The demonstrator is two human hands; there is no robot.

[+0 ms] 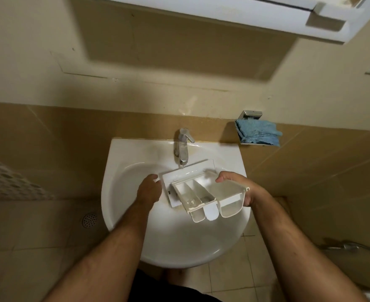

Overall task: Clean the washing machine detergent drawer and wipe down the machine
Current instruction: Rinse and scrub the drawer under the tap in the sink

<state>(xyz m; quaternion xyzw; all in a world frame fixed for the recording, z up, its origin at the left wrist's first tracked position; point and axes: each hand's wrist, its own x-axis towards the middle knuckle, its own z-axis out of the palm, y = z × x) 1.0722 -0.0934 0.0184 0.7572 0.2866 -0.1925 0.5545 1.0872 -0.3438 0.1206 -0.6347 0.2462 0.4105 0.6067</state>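
Observation:
The white detergent drawer is held over the white sink, its front panel turned toward the tap. A thin stream of water runs from the tap onto the panel's far edge. My right hand grips the drawer's right side, fingers curled over its rim. My left hand is at the panel's left edge, its fingertips at the edge; whether they grip it cannot be told. The drawer has three compartments, with some dark grime in the middle one.
A folded blue cloth lies on a metal wall holder right of the sink. A white cabinet hangs overhead. A floor drain is at the left, a spray hose at the lower right on the tiled floor.

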